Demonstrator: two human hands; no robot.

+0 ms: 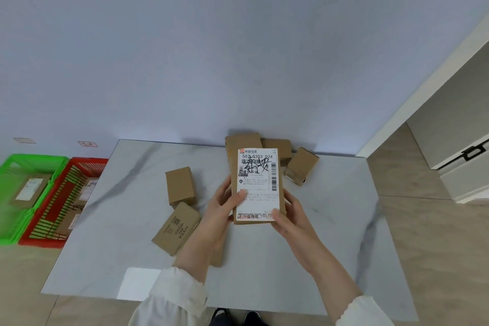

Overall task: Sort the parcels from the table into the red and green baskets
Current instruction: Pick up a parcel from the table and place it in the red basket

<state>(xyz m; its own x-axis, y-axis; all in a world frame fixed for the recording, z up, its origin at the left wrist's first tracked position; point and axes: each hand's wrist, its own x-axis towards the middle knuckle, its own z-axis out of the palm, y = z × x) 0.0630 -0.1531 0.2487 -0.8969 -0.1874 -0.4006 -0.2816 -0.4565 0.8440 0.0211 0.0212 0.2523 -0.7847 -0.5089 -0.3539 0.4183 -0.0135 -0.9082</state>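
The labelled parcel (258, 185) is off the surface (330, 206), held upright in front of me over its middle, with the printed label facing the camera. I judge it is held this way so the label can be read before a basket is chosen.

The left grip (221, 209) grasps the parcel's left edge, thumb pressed on the label. The right grip (289, 216) grasps the lower right corner, thumb on the label's bottom edge. Both are closed on the same parcel, which keeps the face steady and flat to view.

Unsorted parcels lie on the surface around it: a small plain box (180, 185) and a printed box (176, 229) to the left, and a cluster of boxes (301, 165) at the far edge against the wall.

The red basket (87, 161) and green basket (34, 157) stand side by side on the floor, left of the surface, the red one nearer to it. Each already holds parcels. I judge sorting is partly done. I cannot tell from the label which basket this parcel belongs in.
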